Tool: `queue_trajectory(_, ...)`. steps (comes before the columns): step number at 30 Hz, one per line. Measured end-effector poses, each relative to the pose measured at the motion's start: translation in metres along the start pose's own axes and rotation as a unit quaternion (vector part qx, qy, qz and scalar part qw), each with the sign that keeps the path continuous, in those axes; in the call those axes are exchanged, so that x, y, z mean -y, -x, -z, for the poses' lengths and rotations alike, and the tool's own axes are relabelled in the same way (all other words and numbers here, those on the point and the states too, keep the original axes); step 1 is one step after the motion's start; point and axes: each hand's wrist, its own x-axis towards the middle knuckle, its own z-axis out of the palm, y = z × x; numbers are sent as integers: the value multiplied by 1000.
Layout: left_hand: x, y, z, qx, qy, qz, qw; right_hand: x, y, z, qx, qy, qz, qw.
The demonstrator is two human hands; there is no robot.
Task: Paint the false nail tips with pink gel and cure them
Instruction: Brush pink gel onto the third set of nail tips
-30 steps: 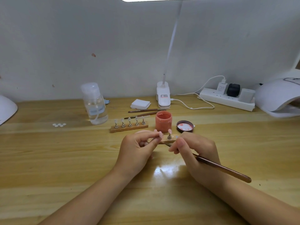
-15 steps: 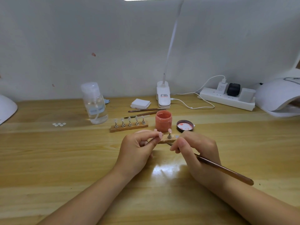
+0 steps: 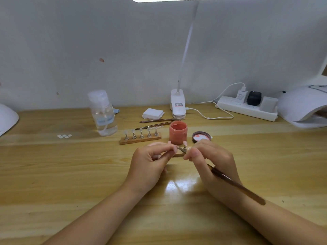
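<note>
left hand (image 3: 150, 163) pinches a small nail stand (image 3: 184, 149) above the desk (image 3: 70, 174), just in front of the open pink gel jar (image 3: 178, 132). right hand (image 3: 212, 161) grips the brush (image 3: 237, 185), bristles at the pink tip (image 3: 185, 143).

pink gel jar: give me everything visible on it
The pink gel jar is a small, squat, round pot, apparently translucent plastic, coloured coral-pink by its contents. It stands upright and open on the wooden table; its dark lid lies just to its right, inside up and smeared pink. The rack of clear nail tips sits to its left. Both hands work just in front of it; nothing visibly touches it.
</note>
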Motion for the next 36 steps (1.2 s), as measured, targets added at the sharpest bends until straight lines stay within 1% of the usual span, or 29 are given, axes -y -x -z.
queue_trajectory(3, 0, 0, 0, 0, -8, 0, 1000, 1, -1, -2, 14, 31, -2, 999)
queue_trajectory(9, 0, 0, 1, -7, -10, 10, 1000, 0, 2, 3, -2, 13, 8, 1000)
queue_trajectory(18, 0, 0, 1, -9, -13, 4, 1000, 0, -1, -1, 9, 43, -1, 999)
queue_trajectory(23, -1, 0, 2, -3, -18, 0, 1000, 0, 2, 3, -20, -11, -16, 1000)
queue_trajectory(27, -1, 1, 2, -4, -19, -5, 1000, 1, 1, 4, -59, -92, -69, 992)
queue_trajectory(31, -3, 2, 1, 3, -16, -5, 1000, 3, -1, 2, -94, -176, -142, 969)
queue_trajectory(34, -4, 3, 0, 22, -14, -5, 1000, 3, -1, 2, -82, -172, -166, 968)
queue_trajectory(36, -4, 3, 1, 34, -11, -7, 999, 3, -3, 3, -73, -152, -141, 976)
